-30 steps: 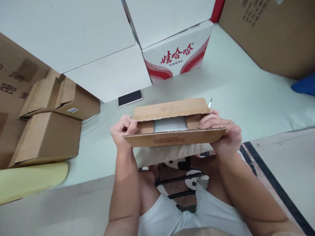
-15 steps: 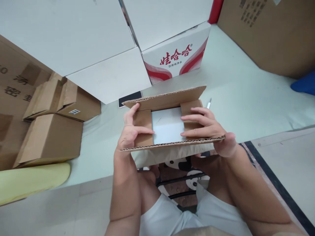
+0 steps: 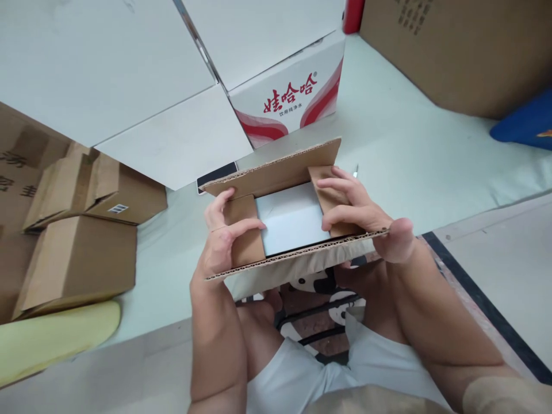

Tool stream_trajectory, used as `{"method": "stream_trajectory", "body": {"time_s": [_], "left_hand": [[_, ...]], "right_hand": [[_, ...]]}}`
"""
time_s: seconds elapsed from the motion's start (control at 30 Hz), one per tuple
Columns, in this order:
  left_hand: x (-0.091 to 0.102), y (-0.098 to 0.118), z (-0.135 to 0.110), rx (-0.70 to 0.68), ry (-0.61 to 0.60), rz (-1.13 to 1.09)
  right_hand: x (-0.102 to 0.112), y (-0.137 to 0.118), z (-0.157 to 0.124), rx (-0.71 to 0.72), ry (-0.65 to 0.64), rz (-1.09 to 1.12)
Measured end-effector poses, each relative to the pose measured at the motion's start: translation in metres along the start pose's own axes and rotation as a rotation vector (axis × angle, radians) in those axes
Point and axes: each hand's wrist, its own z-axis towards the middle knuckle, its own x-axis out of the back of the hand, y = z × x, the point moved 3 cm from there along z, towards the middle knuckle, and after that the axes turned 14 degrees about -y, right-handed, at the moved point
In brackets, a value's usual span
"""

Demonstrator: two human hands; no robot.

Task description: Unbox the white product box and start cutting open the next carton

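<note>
I hold a small brown cardboard box in front of me, above a pale green surface. My left hand presses the left inner flap down, fingers flat on it. My right hand presses the right inner flap down, thumb hooked under the near long flap. Between the two short flaps a pale grey-white item shows inside the box. The far long flap stands up and the near long flap sticks out toward me.
A white carton with red print and plain white cartons stand behind. Brown cartons lie at the left, a large one at the right. A black phone and a small pen-like tool lie behind the box.
The long flaps, nearly folded together a second ago, have swung apart. Both hands moved from the box ends onto the short inner flaps and pressed them down. The view has shifted slightly.
</note>
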Motion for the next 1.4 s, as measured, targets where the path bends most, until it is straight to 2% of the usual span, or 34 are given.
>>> {"method": "stream_trajectory", "body": {"time_s": [0.1, 0.2, 0.33, 0.37, 0.43, 0.53, 0.6, 0.67, 0.73, 0.77, 0.87, 0.97, 1.1, 1.2, 1.3, 1.4], "left_hand": [[-0.006, -0.003, 0.001, -0.018, 0.035, -0.169], [-0.009, -0.002, 0.005, -0.084, 0.214, -0.280], [-0.009, 0.004, 0.011, -0.238, 0.400, -0.329], [-0.009, 0.005, 0.011, -0.270, 0.416, -0.330], [-0.009, 0.006, 0.011, -0.301, 0.401, -0.313], [-0.012, 0.008, 0.007, -0.286, 0.336, -0.276], [-0.015, 0.009, 0.004, -0.282, 0.303, -0.267], [-0.018, 0.009, 0.002, -0.290, 0.270, -0.267], [-0.020, 0.008, 0.001, -0.298, 0.252, -0.254], [-0.021, 0.007, 0.001, -0.298, 0.250, -0.244], [-0.022, 0.005, 0.002, -0.298, 0.258, -0.206], [-0.024, 0.006, 0.004, -0.301, 0.264, -0.206], [-0.024, 0.009, 0.005, -0.294, 0.292, -0.202], [-0.023, 0.011, 0.006, -0.281, 0.301, -0.211], [-0.023, 0.013, 0.006, -0.266, 0.309, -0.232], [-0.024, 0.014, 0.006, -0.240, 0.315, -0.227]], "right_hand": [[-0.003, -0.003, 0.001, 0.025, 0.167, 0.091], [-0.007, -0.003, 0.003, 0.022, 0.436, 0.098], [-0.008, 0.000, 0.003, 0.004, 0.833, -0.056], [-0.007, 0.000, 0.002, -0.008, 0.889, -0.101], [-0.005, -0.004, -0.001, -0.049, 0.905, -0.199], [0.008, -0.023, -0.003, -0.149, 0.792, -0.355], [0.023, -0.043, 0.002, -0.228, 0.646, -0.517], [0.040, -0.067, 0.018, -0.334, 0.403, -0.812], [0.051, -0.087, 0.041, -0.464, 0.080, -1.088], [0.052, -0.094, 0.053, -0.491, -0.100, -1.153], [0.039, -0.106, 0.088, -0.402, -0.507, -1.051], [0.014, -0.098, 0.116, -0.293, -0.764, -0.802], [-0.013, -0.069, 0.141, -0.283, -0.956, -0.678], [-0.027, -0.051, 0.150, -0.327, -1.073, -0.829], [-0.036, -0.047, 0.152, -0.292, -1.115, -0.992], [-0.039, -0.049, 0.151, -0.241, -1.105, -1.052]]}}
